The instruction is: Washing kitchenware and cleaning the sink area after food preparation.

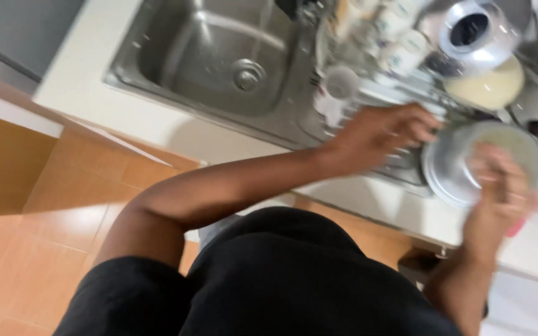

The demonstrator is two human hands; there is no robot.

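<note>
Right of the steel sink (157, 68), the left hand (381, 134) clasps the rim of a metal bowl (453, 174); the right hand (499, 183) presses inside it; washing seems underway, other dishes (393, 31) crowd behind.

A round metal bowl (462, 168) sits at about 3 o'clock in the view, on the counter (368, 199) just right of the sink's draining side. It is silver-grey, shallow and wide, tilted so its open mouth faces up and toward the right, with a pale, cloudy inside showing. Its rim is smooth and bright at the 9 o'clock edge. The right hand (499, 186) lies across its 4 o'clock side, fingers spread over the rim; the left hand (381, 134) is at its 10 o'clock side, fingertips close to the rim. Motion blur softens its outline.
</note>
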